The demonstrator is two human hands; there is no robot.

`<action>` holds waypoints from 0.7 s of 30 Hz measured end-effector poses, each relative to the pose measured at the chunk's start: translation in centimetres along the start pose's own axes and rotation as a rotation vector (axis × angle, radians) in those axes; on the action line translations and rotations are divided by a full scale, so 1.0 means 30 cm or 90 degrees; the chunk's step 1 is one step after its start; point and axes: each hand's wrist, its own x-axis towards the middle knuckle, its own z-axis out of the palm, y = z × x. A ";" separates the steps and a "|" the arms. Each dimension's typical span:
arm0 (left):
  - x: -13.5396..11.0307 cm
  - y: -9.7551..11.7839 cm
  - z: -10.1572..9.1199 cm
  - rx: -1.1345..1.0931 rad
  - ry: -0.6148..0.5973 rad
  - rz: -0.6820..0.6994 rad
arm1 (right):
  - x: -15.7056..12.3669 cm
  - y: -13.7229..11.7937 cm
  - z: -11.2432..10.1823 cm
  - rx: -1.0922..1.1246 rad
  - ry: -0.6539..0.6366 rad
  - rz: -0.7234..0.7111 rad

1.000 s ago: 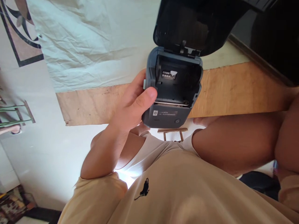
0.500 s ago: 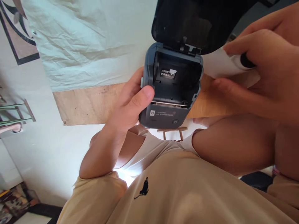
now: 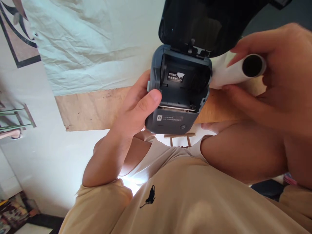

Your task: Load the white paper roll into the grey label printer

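My left hand grips a small dark grey label printer by its left side, thumb on the front edge. The printer's black lid stands open, and the paper bay inside is empty, with a small white sticker on its back wall. To the printer's right, my right hand is closed round a white paper roll with a dark hollow core. The roll's near end almost touches the printer's right edge.
A wooden board lies under the printer, with a crumpled pale sheet beyond it. My beige shirt fills the lower view. Green-framed furniture stands at the left edge.
My right hand came into view from the right with the paper roll and brought it closer to the open printer. My left hand has held the printer nearly still.
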 end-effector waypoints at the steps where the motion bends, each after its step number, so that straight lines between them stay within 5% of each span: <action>1: 0.001 -0.005 0.002 -0.005 0.025 0.015 | -0.001 -0.004 0.004 -0.034 -0.012 -0.027; 14: -0.001 0.004 0.027 -0.037 0.078 -0.019 | -0.008 -0.005 0.019 -0.097 0.002 -0.119; 21: -0.001 0.031 0.034 -0.025 0.044 -0.072 | -0.002 0.005 0.029 -0.107 0.021 -0.124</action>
